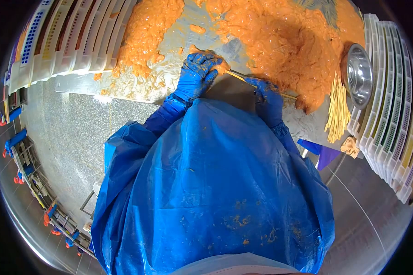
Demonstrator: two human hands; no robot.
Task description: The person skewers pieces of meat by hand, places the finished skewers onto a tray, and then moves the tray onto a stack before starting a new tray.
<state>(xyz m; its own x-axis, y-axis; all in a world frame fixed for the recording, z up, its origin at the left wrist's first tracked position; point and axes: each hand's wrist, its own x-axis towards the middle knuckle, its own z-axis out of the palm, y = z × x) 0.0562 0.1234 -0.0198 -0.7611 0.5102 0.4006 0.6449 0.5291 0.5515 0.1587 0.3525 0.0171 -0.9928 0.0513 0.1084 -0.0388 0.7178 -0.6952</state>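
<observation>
My left hand, in a blue glove, is closed around a piece of orange marinated raw meat above the metal table. A wooden skewer runs from that meat across to my right hand. Also gloved in blue, my right hand grips the skewer, whose far end pokes out to the right. Whether the skewer's tip sits inside the meat is hidden by the left fingers. A large heap of the same orange meat lies just beyond my right hand.
Another meat pile lies at the left, near stacked plastic trays. Toward the right are a bundle of skewers, a metal bowl and more stacked trays. Several people in blue work far left.
</observation>
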